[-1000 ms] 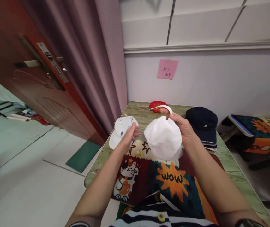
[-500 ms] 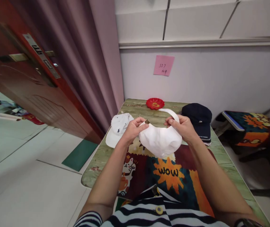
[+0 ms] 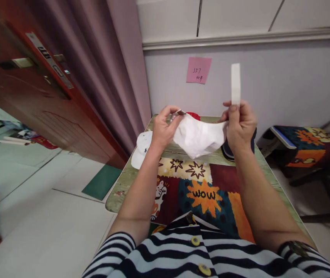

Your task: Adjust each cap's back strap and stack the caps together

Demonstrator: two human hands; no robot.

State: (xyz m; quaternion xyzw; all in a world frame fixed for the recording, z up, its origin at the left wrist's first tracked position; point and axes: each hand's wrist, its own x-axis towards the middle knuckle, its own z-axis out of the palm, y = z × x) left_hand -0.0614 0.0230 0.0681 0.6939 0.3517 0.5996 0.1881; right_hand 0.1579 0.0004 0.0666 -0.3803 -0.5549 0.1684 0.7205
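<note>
A white cap (image 3: 199,135) hangs stretched between my two hands above the table. My left hand (image 3: 166,125) pinches its edge beside a small metal buckle (image 3: 181,112). In my right hand (image 3: 241,121) is the other edge, with the cap's white strap (image 3: 236,83) sticking straight up past the thumb. Another white cap (image 3: 142,148) with a small dark logo lies at the table's left edge, partly behind my left forearm. Behind my right hand, a dark navy cap (image 3: 228,152) is mostly hidden.
A patterned cloth (image 3: 203,193) covers the middle of the greenish table (image 3: 269,179). Only part of a red dish (image 3: 193,115) shows behind the held cap. A pink note (image 3: 198,70) is on the wall. At left are a wooden door (image 3: 51,112) and a curtain (image 3: 124,77).
Both hands have lifted the white cap higher and spread farther apart. The strap, curved over toward the left before, now points straight up from my right hand. The view has tilted slightly.
</note>
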